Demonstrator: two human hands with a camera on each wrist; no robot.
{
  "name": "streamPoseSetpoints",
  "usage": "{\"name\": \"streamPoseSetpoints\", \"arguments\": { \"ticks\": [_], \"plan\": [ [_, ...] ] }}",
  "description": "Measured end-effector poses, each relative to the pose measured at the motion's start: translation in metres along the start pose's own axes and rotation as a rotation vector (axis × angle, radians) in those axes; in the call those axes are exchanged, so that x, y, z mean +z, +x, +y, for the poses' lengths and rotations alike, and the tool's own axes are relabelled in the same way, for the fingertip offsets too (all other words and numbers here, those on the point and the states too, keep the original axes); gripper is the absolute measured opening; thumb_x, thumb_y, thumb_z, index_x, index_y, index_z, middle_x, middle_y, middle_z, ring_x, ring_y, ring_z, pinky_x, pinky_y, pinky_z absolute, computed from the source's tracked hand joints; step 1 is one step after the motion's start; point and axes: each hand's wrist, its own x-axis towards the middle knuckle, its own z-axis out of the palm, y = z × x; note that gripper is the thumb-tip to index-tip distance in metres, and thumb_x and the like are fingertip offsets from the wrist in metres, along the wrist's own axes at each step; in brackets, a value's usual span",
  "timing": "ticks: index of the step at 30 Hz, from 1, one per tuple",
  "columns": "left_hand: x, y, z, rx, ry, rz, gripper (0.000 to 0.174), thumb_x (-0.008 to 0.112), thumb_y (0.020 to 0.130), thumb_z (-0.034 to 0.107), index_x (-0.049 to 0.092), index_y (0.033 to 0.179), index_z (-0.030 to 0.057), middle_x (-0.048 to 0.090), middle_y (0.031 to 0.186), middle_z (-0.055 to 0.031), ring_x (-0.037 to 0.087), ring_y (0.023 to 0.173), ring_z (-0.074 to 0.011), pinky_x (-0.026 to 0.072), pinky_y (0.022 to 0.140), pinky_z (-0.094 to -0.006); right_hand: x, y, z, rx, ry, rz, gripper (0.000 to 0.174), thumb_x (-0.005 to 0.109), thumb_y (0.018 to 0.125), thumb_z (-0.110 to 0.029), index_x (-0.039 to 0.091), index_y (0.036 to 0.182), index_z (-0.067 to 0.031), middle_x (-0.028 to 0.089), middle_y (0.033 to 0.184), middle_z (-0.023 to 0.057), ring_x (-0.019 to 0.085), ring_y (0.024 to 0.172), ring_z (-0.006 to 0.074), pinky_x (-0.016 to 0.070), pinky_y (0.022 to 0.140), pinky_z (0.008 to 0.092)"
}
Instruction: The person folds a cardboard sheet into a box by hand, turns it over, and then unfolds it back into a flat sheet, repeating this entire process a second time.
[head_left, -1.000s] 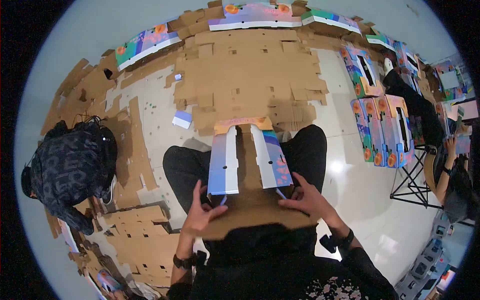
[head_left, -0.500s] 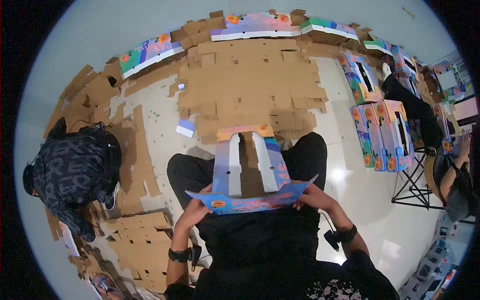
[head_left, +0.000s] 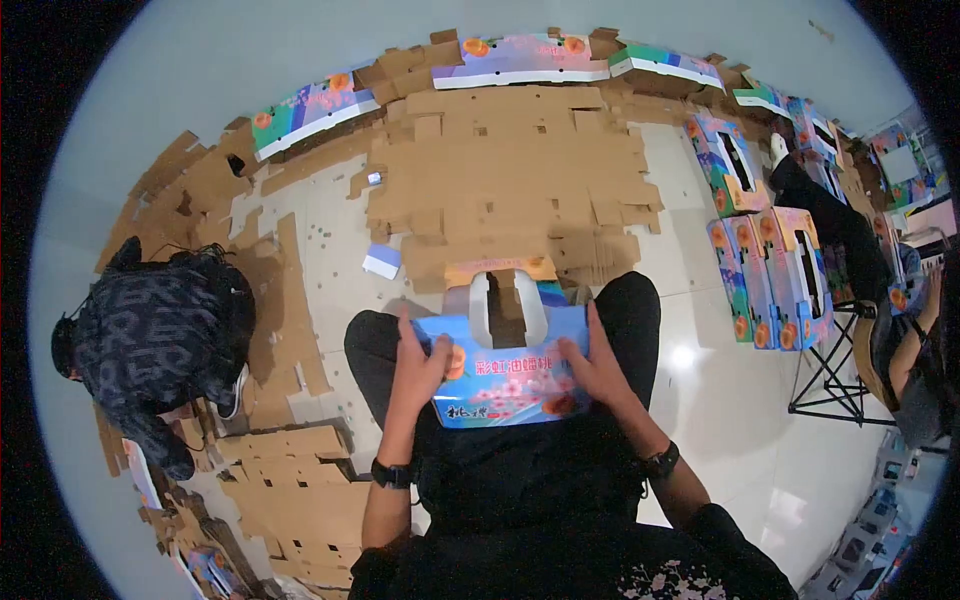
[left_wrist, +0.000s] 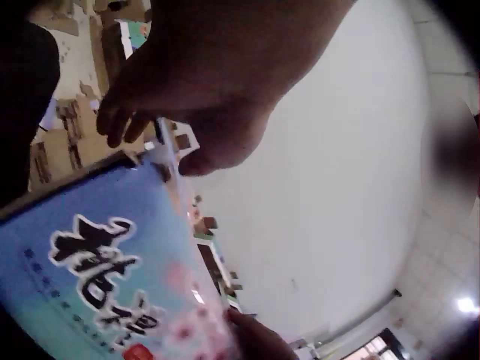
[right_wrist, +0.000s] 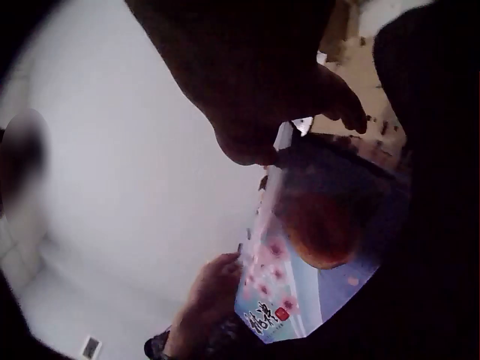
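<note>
A printed cardboard box [head_left: 508, 400] rests on the person's lap, its blue front panel with pink blossoms raised and its top open around a long slot. At the panel's left side, the left hand [head_left: 420, 368] grips the upper corner, thumb over the front. The right hand [head_left: 602, 368] holds the opposite corner the same way. Up close in the left wrist view, the left hand [left_wrist: 202, 105] has its thumb at the edge of the box [left_wrist: 112, 262]. The right wrist view shows the right hand [right_wrist: 262, 97] pinching the edge of the box [right_wrist: 322, 232], with some fingers hidden.
Flat brown cardboard [head_left: 500, 160] covers the floor ahead. Finished-looking boxes [head_left: 765, 270] stand at the right near a black folding stool [head_left: 840, 370]. A person in dark patterned clothes [head_left: 165, 340] crouches at the left. More printed boxes [head_left: 535, 60] line the wall.
The near panel has swung up from below, so its printed front now faces the head camera. Both hands have moved from under its flaps to its upper corners and grip there.
</note>
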Motion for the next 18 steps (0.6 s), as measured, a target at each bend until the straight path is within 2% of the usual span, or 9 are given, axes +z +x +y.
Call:
{"name": "streamPoseSetpoints", "arguments": {
  "ticks": [1,4,5,6,7,10,13,18],
  "plan": [
    [0.0,0.007,-0.005,-0.133,0.088,-0.062,0.061,0.055,0.104,0.019,0.028,0.155,-0.0018,0.063,0.127,-0.0154,0.063,0.108,-0.0197,0.0529,0.092,-0.0338,0.008,0.004,0.017,0.163,0.138,-0.055,0.086,0.066,0.093,-0.025,0.02,0.159,0.0066,0.046,0.149,0.0325,0.049,0.137,0.039,0.0384,0.115,0.0422],
    [0.017,0.005,-0.048,-0.099,-0.272,-0.107,0.051,0.05,0.107,0.027,0.043,0.148,-0.0016,0.068,0.121,-0.0131,0.063,0.111,-0.0172,0.05,0.097,-0.0315,-0.01,0.008,-0.014,0.332,0.187,-0.23,0.073,0.065,0.093,-0.026,0.036,0.154,0.0014,0.053,0.144,0.0295,0.054,0.134,0.0379,0.0416,0.112,0.0425],
    [0.018,-0.002,-0.043,-0.135,-0.269,-0.078,0.047,0.047,0.108,0.03,0.051,0.143,-0.0006,0.066,0.127,-0.012,0.062,0.116,-0.0175,0.0471,0.102,-0.0314,-0.005,0.007,-0.001,0.329,0.187,-0.188,0.068,0.064,0.095,-0.027,0.039,0.152,-0.0009,0.056,0.141,0.0285,0.056,0.132,0.038,0.0427,0.111,0.0427],
    [0.019,-0.004,-0.043,-0.137,-0.311,-0.064,0.047,0.047,0.109,0.03,0.051,0.144,-0.0002,0.066,0.128,-0.0119,0.062,0.116,-0.0174,0.047,0.102,-0.0314,0.002,0.004,0.02,0.328,0.186,-0.149,0.064,0.063,0.096,-0.029,0.043,0.15,-0.0032,0.059,0.138,0.0275,0.058,0.129,0.0381,0.0439,0.109,0.0428],
    [0.02,-0.004,-0.042,-0.14,-0.355,-0.049,0.047,0.046,0.109,0.03,0.05,0.145,0.0001,0.066,0.129,-0.0118,0.062,0.117,-0.0173,0.0469,0.102,-0.0314,0.004,0.004,0.017,0.326,0.182,-0.111,0.059,0.062,0.097,-0.031,0.047,0.148,-0.0054,0.062,0.135,0.0265,0.06,0.127,0.0382,0.045,0.108,0.043],
    [0.02,-0.012,-0.031,-0.158,-0.418,-0.016,0.047,0.044,0.11,0.03,0.05,0.146,0.0006,0.065,0.131,-0.0117,0.061,0.118,-0.0174,0.0465,0.103,-0.0314,0.001,-0.001,0.001,0.254,0.088,-0.002,0.051,0.056,0.101,-0.032,0.05,0.146,-0.0082,0.065,0.131,0.0255,0.062,0.124,0.0393,0.0465,0.107,0.0434],
    [0.021,-0.01,-0.034,-0.139,-0.4,-0.004,0.048,0.043,0.111,0.031,0.05,0.147,0.0005,0.065,0.132,-0.0119,0.061,0.119,-0.0172,0.0462,0.103,-0.0314,0.006,0.001,0.015,0.197,0.119,0.011,0.046,0.052,0.105,-0.031,0.052,0.145,-0.0086,0.067,0.128,0.0243,0.063,0.122,0.0396,0.0472,0.105,0.0432],
    [0.019,-0.003,-0.044,-0.087,-0.347,-0.037,0.047,0.043,0.111,0.031,0.052,0.145,-0.0008,0.066,0.129,-0.0112,0.062,0.118,-0.018,0.0468,0.102,-0.0313,0.006,0.0,0.019,0.278,0.215,-0.025,0.045,0.051,0.105,-0.031,0.053,0.144,-0.008,0.064,0.134,0.0223,0.061,0.127,0.0374,0.045,0.108,0.0413]
  ]
}}
